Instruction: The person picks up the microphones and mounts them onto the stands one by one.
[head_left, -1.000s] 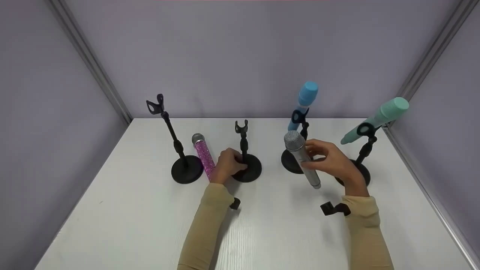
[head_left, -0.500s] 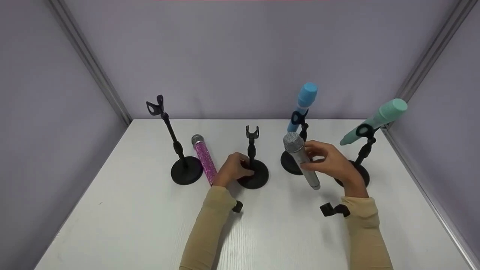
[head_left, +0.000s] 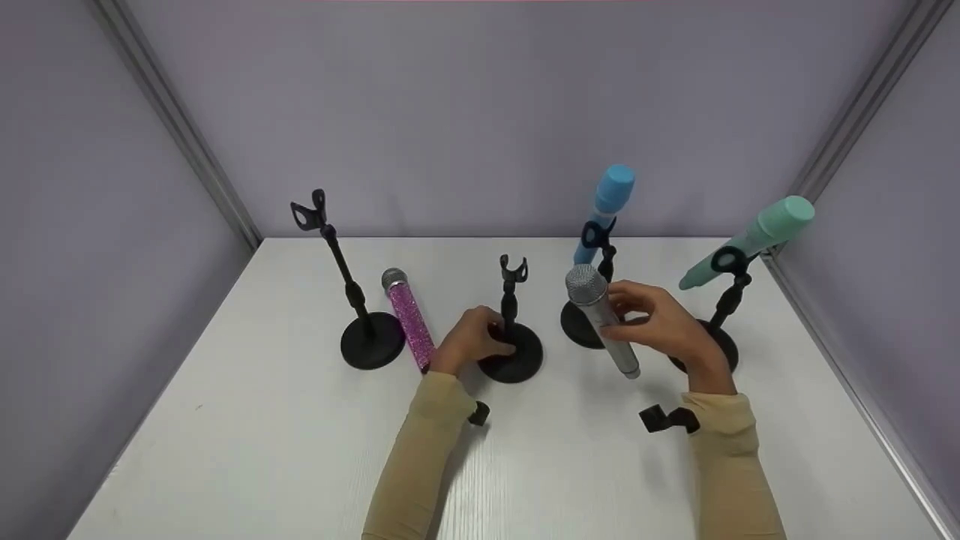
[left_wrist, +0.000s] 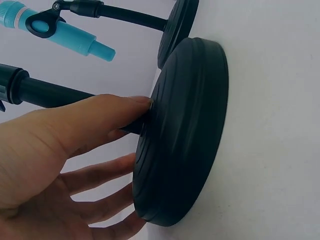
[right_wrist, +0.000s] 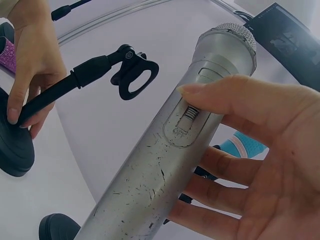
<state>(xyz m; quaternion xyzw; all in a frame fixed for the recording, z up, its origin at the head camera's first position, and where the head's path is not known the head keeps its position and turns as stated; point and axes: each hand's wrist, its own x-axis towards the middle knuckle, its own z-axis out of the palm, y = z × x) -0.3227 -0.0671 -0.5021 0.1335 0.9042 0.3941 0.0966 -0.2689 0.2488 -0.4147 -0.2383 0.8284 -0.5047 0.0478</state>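
Observation:
My left hand (head_left: 472, 337) holds a short black microphone stand low down, where the pole meets the round base (left_wrist: 182, 135). Its thumb lies against the foot of the pole, with the fingers on the far side. The stand's clip (head_left: 514, 268) holds no microphone. With the thumb beside its switch, my right hand (head_left: 664, 326) grips a silver microphone (head_left: 604, 319) by the body. That microphone is tilted, grille up, above the table. A glittery pink microphone (head_left: 411, 319) lies on the table by my left wrist, its lower end partly hidden.
At the left stands a taller microphone stand (head_left: 346, 274) with a bare clip. Behind the silver microphone, a blue microphone (head_left: 613, 191) sits in a stand. A mint-green microphone (head_left: 772, 225) rests in another stand at the right. Walls border the white table (head_left: 285, 450).
My left hand has shifted the short stand to the right and a little nearer along the table. The right hand and silver microphone have barely moved.

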